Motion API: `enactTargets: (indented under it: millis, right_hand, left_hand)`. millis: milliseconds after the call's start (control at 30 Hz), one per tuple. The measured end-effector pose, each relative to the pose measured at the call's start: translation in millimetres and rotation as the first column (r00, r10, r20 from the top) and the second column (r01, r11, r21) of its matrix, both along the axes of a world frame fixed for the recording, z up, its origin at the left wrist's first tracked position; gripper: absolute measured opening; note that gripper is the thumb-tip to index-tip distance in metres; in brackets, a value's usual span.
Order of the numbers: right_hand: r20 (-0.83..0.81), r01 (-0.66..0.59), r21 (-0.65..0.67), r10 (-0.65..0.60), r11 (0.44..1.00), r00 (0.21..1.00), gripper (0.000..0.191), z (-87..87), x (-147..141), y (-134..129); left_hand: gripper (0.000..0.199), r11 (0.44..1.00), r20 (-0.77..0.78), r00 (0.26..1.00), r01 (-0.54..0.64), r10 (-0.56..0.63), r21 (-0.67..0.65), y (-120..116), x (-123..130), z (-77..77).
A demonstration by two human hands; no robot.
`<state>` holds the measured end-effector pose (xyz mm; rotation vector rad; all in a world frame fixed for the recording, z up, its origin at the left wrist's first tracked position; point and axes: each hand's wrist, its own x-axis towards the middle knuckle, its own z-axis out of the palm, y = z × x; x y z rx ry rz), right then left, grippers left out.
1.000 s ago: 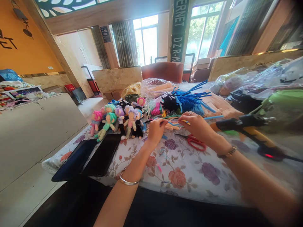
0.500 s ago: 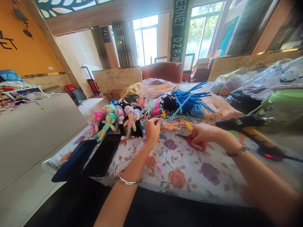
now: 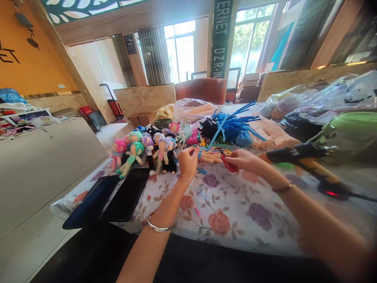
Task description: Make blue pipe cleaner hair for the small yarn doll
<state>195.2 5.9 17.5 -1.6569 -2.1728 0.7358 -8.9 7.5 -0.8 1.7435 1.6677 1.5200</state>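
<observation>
My left hand (image 3: 187,163) is closed in a pinch on a light-blue pipe cleaner (image 3: 218,135), which slants up and right from the fingertips. My right hand (image 3: 246,159) grips red-handled scissors (image 3: 230,165) by the loops, their dark blades pointing up and left close to the pipe cleaner. Behind both hands lie several peach and coloured pipe cleaners (image 3: 210,158). A short blue piece (image 3: 202,171) rests on the cloth just right of the left wrist. A bundle of blue pipe cleaners (image 3: 235,127) spreads out further back.
Several small yarn-haired dolls (image 3: 137,151) crowd the left side, behind two black phone-like slabs (image 3: 126,196). A glue gun (image 3: 315,165) with a lit red light stands on the right before a green container (image 3: 350,133). Peach pipe cleaners (image 3: 272,133) and plastic bags (image 3: 318,94) lie behind.
My right hand has lifted the scissors from the tablecloth and brought them left, up to the light-blue pipe cleaner. My left hand has hardly moved.
</observation>
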Motion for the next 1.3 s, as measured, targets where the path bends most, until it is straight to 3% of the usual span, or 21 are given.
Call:
enactTargets:
  millis: [167, 367, 500, 633, 933, 1300]
  right_hand:
    - [-0.221, 0.031, -0.076, -0.047, 0.997, 0.974, 0.055, -16.0, -11, -1]
    - [-0.426, -0.121, -0.182, 0.033, 0.976, 0.904, 0.056, -13.3, -18, -16]
    - [-0.482, -0.177, -0.195, 0.063, 0.965, 0.874, 0.057, -5.7, -23, -24]
    - [-0.533, -0.207, -0.213, 0.064, 0.955, 0.844, 0.059, -10.2, -26, -20]
    - [-0.612, -0.145, -0.249, -0.040, 0.957, 0.790, 0.062, -15.8, -32, -16]
    - [-0.697, -0.178, -0.320, -0.104, 0.931, 0.710, 0.058, -17.0, -34, -17]
  left_hand:
    - [0.031, 1.000, 0.046, 0.999, -0.006, 0.006, 0.005, 0, 0, 0.4]
    - [0.029, 1.000, 0.070, 0.998, -0.005, 0.003, 0.027, -2, 0, 0.9]
    - [0.029, 1.000, 0.065, 0.998, -0.005, 0.003, 0.030, -3, 0, 2.0]
    - [0.027, 1.000, 0.037, 0.999, -0.008, 0.008, 0.023, -4, 1, 3.7]
    - [0.030, 0.999, 0.021, 1.000, 0.018, -0.018, 0.027, -2, 1, 2.0]
    - [0.032, 0.998, 0.017, 0.999, 0.039, -0.040, 0.039, -2, 1, 1.8]
